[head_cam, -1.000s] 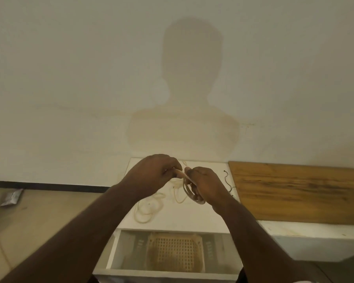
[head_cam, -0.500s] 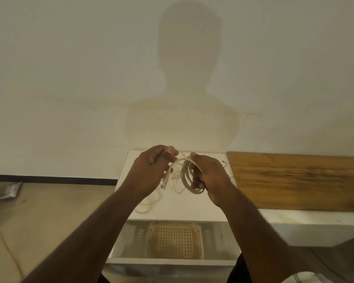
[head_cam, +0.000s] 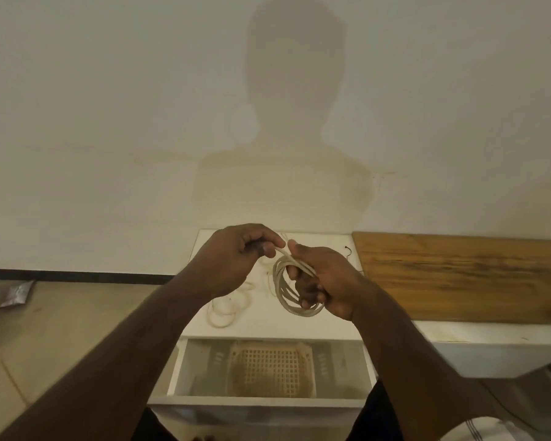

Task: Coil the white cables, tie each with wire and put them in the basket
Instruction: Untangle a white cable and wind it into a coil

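Presently the right hand (head_cam: 323,283) grips the coiled white cable (head_cam: 295,289) above the white cabinet top (head_cam: 268,323); the left hand (head_cam: 236,259) pinches its free end. Loose cable (head_cam: 228,308) lies left. The basket (head_cam: 271,367) sits in the near open drawer (head_cam: 198,364); a wooden board (head_cam: 465,278) lies right.

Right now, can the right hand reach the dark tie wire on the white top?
Probably yes: the tie wire lies uncovered just beyond the right hand, but its fingers hold the cable coil.

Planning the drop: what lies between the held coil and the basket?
Head view: only bare white cabinet top between the coil and the basket.
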